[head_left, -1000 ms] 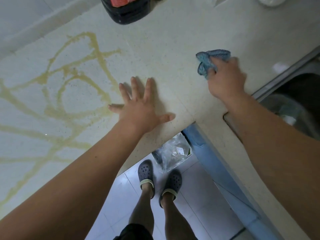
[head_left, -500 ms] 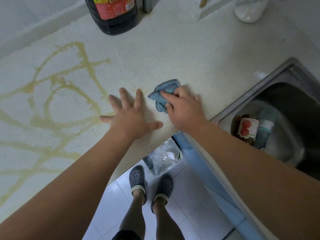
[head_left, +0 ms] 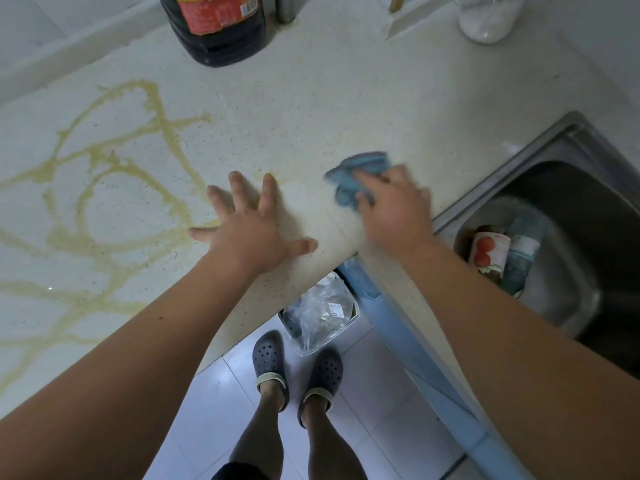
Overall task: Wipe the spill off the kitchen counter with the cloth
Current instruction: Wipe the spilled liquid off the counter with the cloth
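Yellow-brown streaks of the spill loop across the left half of the pale speckled counter. My left hand lies flat with fingers spread on the counter near its front corner, its little finger at the edge of the spill. A bunched blue cloth is pressed to the counter under my right hand, whose fingers curl over it; both are motion-blurred. The cloth is to the right of my left hand, apart from the spill streaks.
A large dark bottle with a red label stands at the back. A steel sink at the right holds a jar and a plastic bottle. A white jar sits far back. A bagged bin stands on the floor below.
My right hand swept the cloth left toward my left hand, then back to the right toward the sink. My left hand stayed flat in place.
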Tool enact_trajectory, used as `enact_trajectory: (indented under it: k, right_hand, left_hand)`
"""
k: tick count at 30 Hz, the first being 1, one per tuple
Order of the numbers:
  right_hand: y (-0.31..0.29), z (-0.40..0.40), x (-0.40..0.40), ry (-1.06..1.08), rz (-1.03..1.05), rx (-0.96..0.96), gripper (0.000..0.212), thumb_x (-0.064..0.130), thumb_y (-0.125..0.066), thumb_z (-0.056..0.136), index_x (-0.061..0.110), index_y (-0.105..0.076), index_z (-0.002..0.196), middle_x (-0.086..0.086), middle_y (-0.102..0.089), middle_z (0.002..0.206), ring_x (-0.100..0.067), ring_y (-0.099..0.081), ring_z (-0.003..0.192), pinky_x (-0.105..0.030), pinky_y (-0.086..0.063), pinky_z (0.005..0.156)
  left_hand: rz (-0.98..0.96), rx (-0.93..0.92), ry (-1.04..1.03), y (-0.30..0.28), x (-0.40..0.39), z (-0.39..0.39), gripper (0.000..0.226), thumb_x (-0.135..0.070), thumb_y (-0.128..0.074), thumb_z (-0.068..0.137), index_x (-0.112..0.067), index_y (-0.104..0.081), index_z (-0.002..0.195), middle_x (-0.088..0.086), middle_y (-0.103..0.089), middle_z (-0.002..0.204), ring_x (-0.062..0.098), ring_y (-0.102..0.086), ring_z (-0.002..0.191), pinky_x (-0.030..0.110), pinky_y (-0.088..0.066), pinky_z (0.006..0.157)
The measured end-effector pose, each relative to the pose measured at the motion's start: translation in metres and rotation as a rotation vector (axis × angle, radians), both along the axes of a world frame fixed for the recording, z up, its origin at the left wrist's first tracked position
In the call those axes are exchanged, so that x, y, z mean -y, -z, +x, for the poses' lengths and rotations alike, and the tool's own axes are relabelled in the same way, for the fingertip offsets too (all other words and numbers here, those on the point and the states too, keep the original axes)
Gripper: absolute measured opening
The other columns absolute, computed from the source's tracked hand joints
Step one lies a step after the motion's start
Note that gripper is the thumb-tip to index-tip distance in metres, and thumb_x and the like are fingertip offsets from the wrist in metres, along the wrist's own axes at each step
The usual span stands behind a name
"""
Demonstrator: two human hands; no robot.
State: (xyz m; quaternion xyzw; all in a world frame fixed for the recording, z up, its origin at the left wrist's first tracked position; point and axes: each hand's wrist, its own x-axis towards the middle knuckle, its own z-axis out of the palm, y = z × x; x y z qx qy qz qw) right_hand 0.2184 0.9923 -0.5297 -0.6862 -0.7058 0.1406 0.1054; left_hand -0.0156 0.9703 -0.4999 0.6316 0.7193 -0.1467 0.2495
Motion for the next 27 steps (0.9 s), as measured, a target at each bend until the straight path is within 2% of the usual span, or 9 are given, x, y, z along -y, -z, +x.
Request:
enact_trajectory:
  k: [3,7,9,12,14,17,19,24,27]
  right_hand:
    - [0.001,0.022,-0.008,0.260,-0.026,0.009,0.047,0.038,-0.048,0.106,0.035,-0.051,0.152,-0.009,-0.049,0.136,-0.029,-0.055,0.111,-0.046,-0.036,0.101]
    - [-0.002,-0.015,0.038,-0.073,-0.013,-0.037,0.046,0.036,-0.050,0.104,0.038,-0.053,0.150,-0.002,-0.052,0.122,-0.020,-0.053,0.102,-0.037,-0.030,0.087]
    - [0.000,-0.002,0.049,-0.152,0.008,0.006,0.045,0.038,-0.052,0.104,0.039,-0.054,0.149,0.001,-0.053,0.118,-0.018,-0.054,0.102,-0.038,-0.034,0.089]
    - [-0.002,0.042,0.035,0.238,0.018,0.053,0.047,0.039,-0.048,0.106,0.031,-0.052,0.152,-0.011,-0.053,0.126,-0.029,-0.058,0.105,-0.048,-0.048,0.099]
    - [-0.006,0.038,0.036,0.351,0.000,0.084,0.047,0.036,-0.047,0.107,0.027,-0.050,0.153,-0.015,-0.052,0.130,-0.032,-0.058,0.107,-0.046,-0.048,0.099]
    - [-0.006,-0.011,0.059,0.036,-0.015,-0.017,0.046,0.031,-0.051,0.106,0.031,-0.052,0.152,-0.009,-0.052,0.123,-0.025,-0.057,0.098,-0.037,-0.050,0.086]
    - [-0.006,-0.017,0.067,-0.067,-0.020,-0.038,0.045,0.035,-0.054,0.105,0.033,-0.055,0.150,-0.004,-0.054,0.120,-0.023,-0.058,0.098,-0.043,-0.055,0.086]
    - [-0.003,0.002,0.047,0.333,-0.022,0.001,0.047,0.036,-0.049,0.106,0.028,-0.051,0.152,-0.015,-0.050,0.131,-0.033,-0.061,0.106,-0.054,-0.052,0.099]
    - [-0.005,-0.039,0.054,0.220,-0.043,-0.023,0.049,0.035,-0.051,0.104,0.028,-0.052,0.153,-0.011,-0.051,0.130,-0.032,-0.061,0.106,-0.051,-0.051,0.098]
  left_hand:
    - [-0.025,0.001,-0.001,-0.002,-0.001,0.000,0.136,-0.100,-0.053,0.061,-0.042,0.022,0.157,0.007,0.030,0.168,0.049,0.023,0.152,0.093,-0.016,0.096]
    - [-0.030,0.003,-0.007,-0.006,-0.002,0.002,0.135,-0.099,-0.054,0.062,-0.041,0.022,0.158,0.008,0.031,0.167,0.049,0.023,0.152,0.093,-0.017,0.097]
    - [-0.033,-0.002,-0.006,-0.007,-0.002,0.003,0.136,-0.099,-0.054,0.062,-0.040,0.022,0.158,0.008,0.031,0.167,0.050,0.023,0.152,0.092,-0.018,0.097]
    - [-0.033,0.004,-0.017,-0.006,-0.003,0.003,0.135,-0.096,-0.058,0.063,-0.040,0.020,0.158,0.009,0.031,0.167,0.050,0.023,0.152,0.092,-0.016,0.098]
    - [-0.024,-0.003,-0.011,-0.005,-0.003,0.003,0.135,-0.095,-0.059,0.064,-0.040,0.020,0.158,0.010,0.030,0.168,0.051,0.023,0.152,0.092,-0.014,0.098]
    - [-0.017,-0.002,-0.001,-0.005,-0.001,0.003,0.135,-0.096,-0.057,0.065,-0.038,0.020,0.159,0.011,0.029,0.168,0.051,0.022,0.152,0.093,-0.014,0.098]
    - [-0.023,0.010,-0.012,-0.008,0.000,0.002,0.135,-0.096,-0.058,0.065,-0.038,0.020,0.159,0.011,0.030,0.168,0.051,0.022,0.152,0.092,-0.013,0.098]
    - [-0.018,0.030,-0.015,-0.010,0.002,0.003,0.135,-0.094,-0.059,0.066,-0.038,0.022,0.159,0.011,0.031,0.167,0.049,0.024,0.152,0.092,-0.011,0.099]
    - [0.035,0.028,0.045,-0.014,0.010,-0.007,0.134,-0.094,-0.057,0.069,-0.036,0.024,0.158,0.012,0.029,0.168,0.047,0.022,0.153,0.092,-0.011,0.100]
